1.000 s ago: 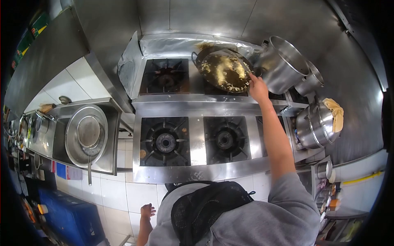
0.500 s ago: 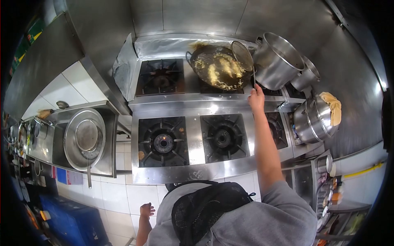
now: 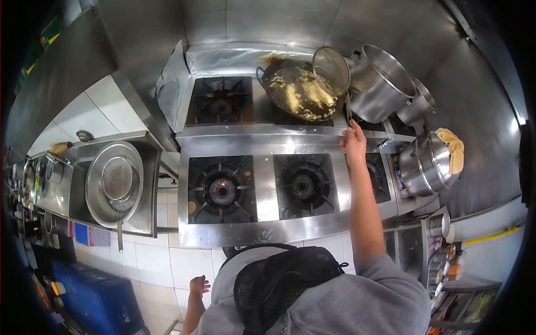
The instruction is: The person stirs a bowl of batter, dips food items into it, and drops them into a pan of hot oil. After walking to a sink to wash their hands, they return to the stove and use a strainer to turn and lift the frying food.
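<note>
My right hand (image 3: 354, 138) is closed around the handle of a round mesh strainer (image 3: 331, 71), its arm stretched out over the stove. The strainer is over the right side of a dark two-handled wok (image 3: 288, 67) on a back burner. Pale golden battered pieces (image 3: 294, 99) and loose crumbs are frying in the oil, partly hidden by the mesh. Low beside my body, my left hand (image 3: 199, 285) is open and holds nothing, its fingers loosely bent above the tiled floor.
Tall steel pots (image 3: 379, 84) stand right of the wok, and a lidded pot with a tan cloth (image 3: 448, 149) is lower right. Front burners (image 3: 303, 186) line the stove. A steel basin (image 3: 96, 202) holding another strainer (image 3: 117, 178) is at left, above a blue bin (image 3: 100, 298).
The strainer has risen and tilted up at the wok's right side. My right hand has shifted slightly right and down. My left hand stays low.
</note>
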`<state>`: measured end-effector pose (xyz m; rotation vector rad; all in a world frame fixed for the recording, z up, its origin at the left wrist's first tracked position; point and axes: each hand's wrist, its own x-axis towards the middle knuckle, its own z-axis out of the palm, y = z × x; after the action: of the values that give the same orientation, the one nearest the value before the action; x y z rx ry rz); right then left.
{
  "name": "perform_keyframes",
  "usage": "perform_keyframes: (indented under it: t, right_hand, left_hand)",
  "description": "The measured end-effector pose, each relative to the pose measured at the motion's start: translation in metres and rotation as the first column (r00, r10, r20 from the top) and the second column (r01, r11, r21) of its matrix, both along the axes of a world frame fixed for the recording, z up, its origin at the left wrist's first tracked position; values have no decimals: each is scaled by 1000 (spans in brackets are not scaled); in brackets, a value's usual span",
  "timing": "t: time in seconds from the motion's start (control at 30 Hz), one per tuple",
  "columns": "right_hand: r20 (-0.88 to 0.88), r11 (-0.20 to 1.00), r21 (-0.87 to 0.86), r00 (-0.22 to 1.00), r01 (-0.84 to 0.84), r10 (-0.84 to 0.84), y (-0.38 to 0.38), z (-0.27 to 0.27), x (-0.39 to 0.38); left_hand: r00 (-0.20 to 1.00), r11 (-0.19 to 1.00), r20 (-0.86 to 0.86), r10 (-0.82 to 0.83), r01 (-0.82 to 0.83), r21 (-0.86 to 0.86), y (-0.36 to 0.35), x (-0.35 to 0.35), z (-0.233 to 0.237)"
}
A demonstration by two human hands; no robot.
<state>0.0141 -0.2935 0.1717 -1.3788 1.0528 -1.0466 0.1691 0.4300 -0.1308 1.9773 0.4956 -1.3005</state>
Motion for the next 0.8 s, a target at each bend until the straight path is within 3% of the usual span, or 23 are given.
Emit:
perform_keyframes:
  t: [0.27,0.37,0.53,0.63,0.73,0.8]
  right_hand:
    - [136,959,191,973,-208,184,54,-8,16]
    - [82,968,166,981,-186,174,53,-13,21]
    - [149,964,210,980,-165,135,35,-4,17]
    - [160,980,176,985,-93,64,25,9,11]
    - [-11,999,-44,1000,14,-15,12,9,1]
    - [-27,995,-88,999,39,-41,-1,-13,-6]
  left_hand:
    - [1000,999,-26,10,-11,-36,-12,14,-6]
    - [1000,998,1,0,0,-57,-21,21,-4]
    - [1000,998,-10,17,-17,-58,-25,19,-1]
    - [1000,999,-24,15,-16,-42,-17,13,1]
    - [1000,1000,-17,4,-4,0,-4,4,3]
    - [1000,1000,-19,-8,8,17,1,0,6]
